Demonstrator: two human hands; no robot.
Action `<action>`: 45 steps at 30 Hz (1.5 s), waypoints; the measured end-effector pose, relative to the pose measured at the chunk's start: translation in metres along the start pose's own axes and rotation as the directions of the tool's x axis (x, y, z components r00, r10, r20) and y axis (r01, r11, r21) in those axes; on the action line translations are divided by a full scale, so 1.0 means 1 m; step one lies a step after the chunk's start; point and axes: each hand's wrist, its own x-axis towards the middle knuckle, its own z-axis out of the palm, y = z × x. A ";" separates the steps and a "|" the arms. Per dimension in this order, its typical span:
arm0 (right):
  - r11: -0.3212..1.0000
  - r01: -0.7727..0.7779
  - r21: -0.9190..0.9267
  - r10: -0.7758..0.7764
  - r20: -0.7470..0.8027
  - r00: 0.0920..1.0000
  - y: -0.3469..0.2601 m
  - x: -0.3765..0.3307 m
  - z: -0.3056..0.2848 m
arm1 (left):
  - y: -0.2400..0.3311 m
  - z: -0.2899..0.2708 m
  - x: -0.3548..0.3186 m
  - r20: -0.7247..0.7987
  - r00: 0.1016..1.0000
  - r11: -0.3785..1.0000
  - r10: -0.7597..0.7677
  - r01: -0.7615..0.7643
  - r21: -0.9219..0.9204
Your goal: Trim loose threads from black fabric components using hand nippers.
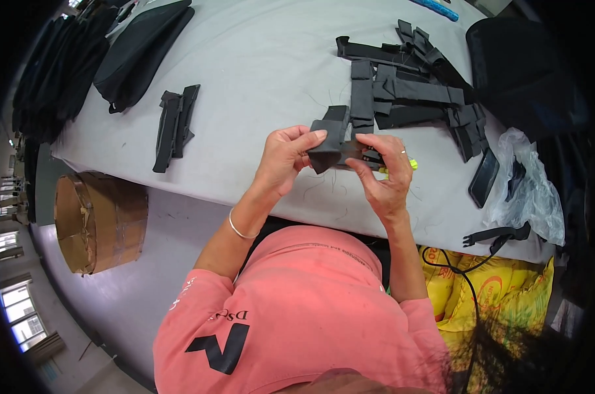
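Note:
Near the table's front edge I hold a folded black fabric piece (326,148) up in front of me. My left hand (285,159) is closed on its left side, with the thumb on top. The thumb and index finger of my right hand (385,172) pinch at its right end; the other fingers are partly hidden. A bright yellow object (413,164) shows beside and under my right hand; its kind and whether I hold it are unclear. Just beyond my hands lies a loose pile of black fabric strips (419,92) with folded ends.
Two or three similar strips (174,126) lie on the left of the pale-covered table (258,85). Black bags (143,52) rest farther back. At right are a phone (484,177), clear plastic bag (532,187) and buckled strap (497,238). A cardboard box (104,220) stands left; yellow sacks (501,289) right.

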 end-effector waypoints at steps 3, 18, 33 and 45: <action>0.988 -0.077 0.132 0.064 0.099 0.993 0.001 -0.001 0.005 | -0.004 0.013 -0.006 -0.030 0.993 0.992 0.115 -0.113 0.049; 0.928 -0.279 0.246 0.220 0.240 0.945 0.001 -0.010 0.000 | -0.015 0.025 -0.018 -0.084 0.901 0.880 0.425 -0.389 0.274; 0.436 -0.663 0.608 0.556 0.398 0.730 -0.020 0.011 -0.003 | 0.008 0.023 -0.028 0.295 0.912 0.828 0.284 -0.389 0.404; 0.978 -0.165 -0.128 0.182 0.136 0.974 -0.005 0.004 -0.003 | -0.013 0.008 -0.020 0.148 0.983 0.989 0.104 -0.118 0.086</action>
